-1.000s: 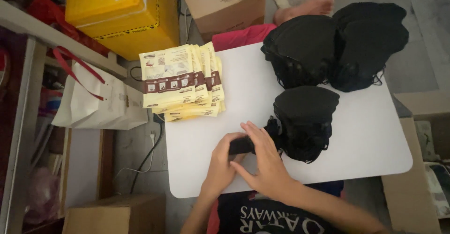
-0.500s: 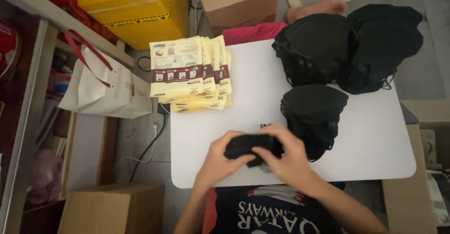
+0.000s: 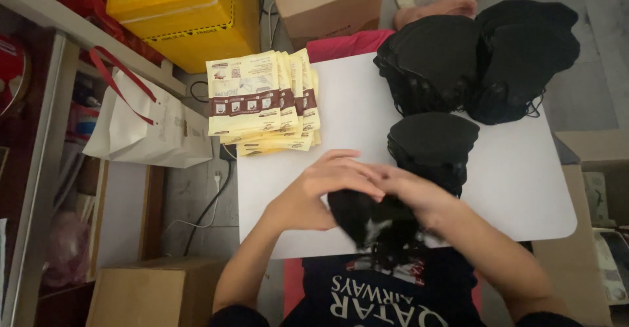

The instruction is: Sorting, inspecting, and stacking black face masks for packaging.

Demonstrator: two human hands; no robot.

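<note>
My left hand point(image 3: 321, 192) and my right hand point(image 3: 409, 192) meet at the near edge of the white table point(image 3: 524, 189), both gripping one black face mask point(image 3: 370, 225) whose ear loops dangle toward my lap. Just beyond my right hand stands a stack of black masks point(image 3: 432, 147). Two larger heaps of black masks point(image 3: 478, 55) lie at the far right of the table. A fanned pile of cream and brown flat packets point(image 3: 262, 101) rests on the far left corner.
A white paper bag with red handles point(image 3: 144, 127) hangs left of the table beside a shelf. A yellow box point(image 3: 180, 12) and a brown carton point(image 3: 324, 2) sit beyond the table. Another carton point(image 3: 147, 291) stands on the floor at near left.
Both hands have drawn the mask from beside the near stack toward my body, to the table's near edge. The mask is now spread wider between my hands.
</note>
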